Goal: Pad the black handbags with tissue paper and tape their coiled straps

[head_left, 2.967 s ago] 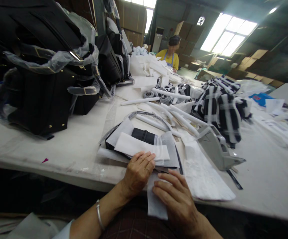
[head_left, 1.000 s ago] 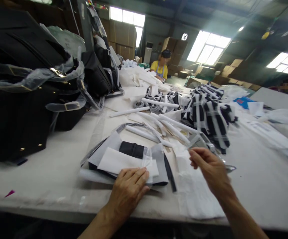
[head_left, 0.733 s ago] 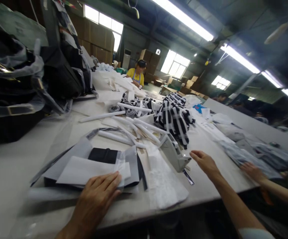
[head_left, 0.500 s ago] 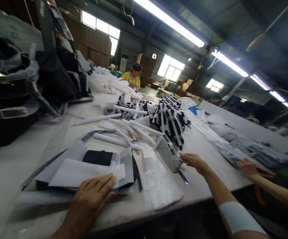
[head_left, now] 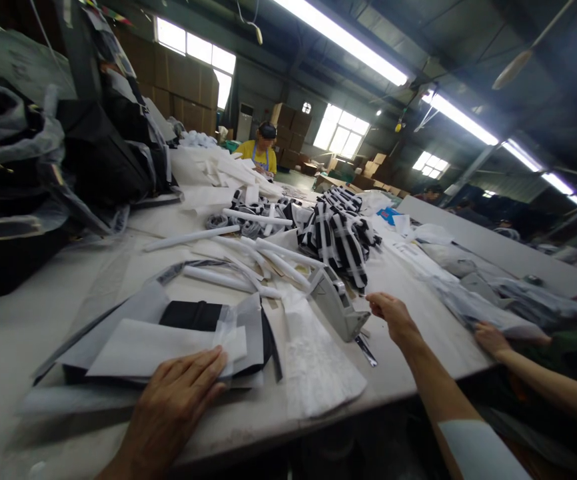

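Note:
My left hand (head_left: 183,387) lies flat, fingers stretched, on a white sheet (head_left: 138,350) that covers part of a black bag (head_left: 191,316). Clear film or tape shows by its fingertips. Grey wrapping sheet (head_left: 136,313) and the bag's covered handle surround the sheet. My right hand (head_left: 388,313) is raised just right of a grey tape dispenser (head_left: 337,307), a little apart from it. Its thumb and fingers are pinched together; anything between them is too small to make out. A shiny dark metal tool (head_left: 366,351) lies beside the dispenser.
White foam tubes (head_left: 218,279) and black-and-white straps (head_left: 341,237) lie behind the bag. White sheeting (head_left: 318,367) is in front of the dispenser. Black wrapped bags (head_left: 98,147) stand at left. At right, a co-worker's hand (head_left: 492,339) touches a plastic-wrapped item.
My right hand has moved slightly up and right, away from the dispenser. My left hand stays on the sheet. The co-worker's hands have shifted at the wrapped item.

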